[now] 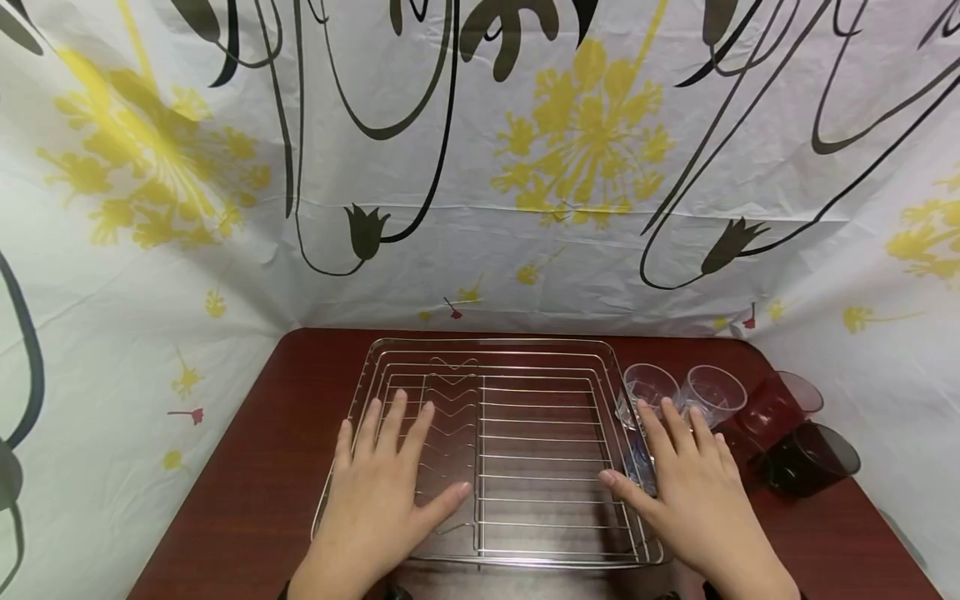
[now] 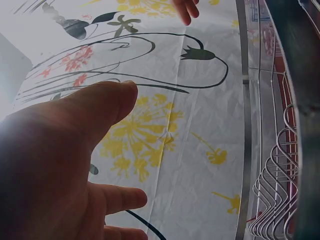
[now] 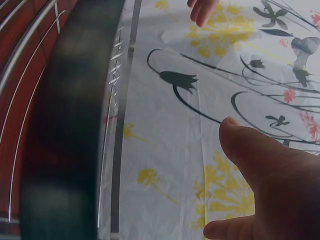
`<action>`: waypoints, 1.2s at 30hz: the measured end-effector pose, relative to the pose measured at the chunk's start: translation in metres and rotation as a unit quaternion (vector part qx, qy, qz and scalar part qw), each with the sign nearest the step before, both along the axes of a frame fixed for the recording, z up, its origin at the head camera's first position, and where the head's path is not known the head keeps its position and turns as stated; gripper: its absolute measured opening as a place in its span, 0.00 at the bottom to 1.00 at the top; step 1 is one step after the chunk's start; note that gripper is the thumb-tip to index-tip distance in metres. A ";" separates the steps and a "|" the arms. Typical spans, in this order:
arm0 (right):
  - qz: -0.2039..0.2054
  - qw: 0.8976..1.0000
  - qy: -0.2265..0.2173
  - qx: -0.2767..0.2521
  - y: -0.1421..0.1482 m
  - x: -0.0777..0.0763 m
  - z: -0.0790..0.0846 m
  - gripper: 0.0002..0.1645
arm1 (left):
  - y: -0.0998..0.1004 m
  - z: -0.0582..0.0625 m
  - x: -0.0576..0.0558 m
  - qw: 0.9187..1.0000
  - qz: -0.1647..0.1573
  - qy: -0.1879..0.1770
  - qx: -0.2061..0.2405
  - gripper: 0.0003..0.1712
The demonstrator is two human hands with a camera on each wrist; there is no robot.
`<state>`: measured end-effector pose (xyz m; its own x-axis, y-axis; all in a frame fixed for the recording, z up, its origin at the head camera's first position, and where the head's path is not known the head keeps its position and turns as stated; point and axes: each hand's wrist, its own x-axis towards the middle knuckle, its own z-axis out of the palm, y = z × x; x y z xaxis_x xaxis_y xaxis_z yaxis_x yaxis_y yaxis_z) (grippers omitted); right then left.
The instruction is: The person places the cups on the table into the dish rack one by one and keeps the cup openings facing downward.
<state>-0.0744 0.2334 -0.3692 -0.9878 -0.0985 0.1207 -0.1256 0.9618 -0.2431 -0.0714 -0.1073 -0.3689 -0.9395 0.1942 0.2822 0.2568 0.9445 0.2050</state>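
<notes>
Fingers point(image 1: 392, 429) spread wide, a person's left hand point(image 1: 378, 492) and right hand point(image 1: 697, 492) hover above opposite sides of a wire rack point(image 1: 525, 457) on a reddish-brown tabletop point(image 1: 217, 517), clear and tinted cups point(image 1: 783, 408) at its right.

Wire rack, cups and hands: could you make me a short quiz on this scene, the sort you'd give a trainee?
1. Multiple choice: in the head view, where is the dark cup relative to the wire rack?
A) To its left
B) To its right
C) Inside it

2. True or false: the left hand and the right hand both have their fingers spread.

3. Fill in: just beyond the dark cup, farther from the person, is a ____ cup.

Key: 1. B; 2. True; 3. red
</notes>
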 end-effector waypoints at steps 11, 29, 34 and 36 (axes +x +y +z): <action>-0.013 1.000 -0.008 -0.006 0.020 -0.007 -0.006 0.61 | -0.001 0.000 0.001 1.000 -0.003 -0.011 0.005 0.55; -0.031 0.999 -0.014 0.008 0.041 -0.017 -0.020 0.60 | -0.001 -0.004 0.001 1.000 -0.005 -0.005 0.006 0.54; -0.036 0.999 -0.002 0.018 0.050 -0.020 -0.024 0.59 | -0.002 -0.004 0.001 1.000 -0.003 -0.006 0.002 0.55; -0.040 0.999 0.001 0.020 0.054 -0.020 -0.025 0.58 | -0.002 -0.004 0.001 1.000 -0.003 -0.008 0.001 0.55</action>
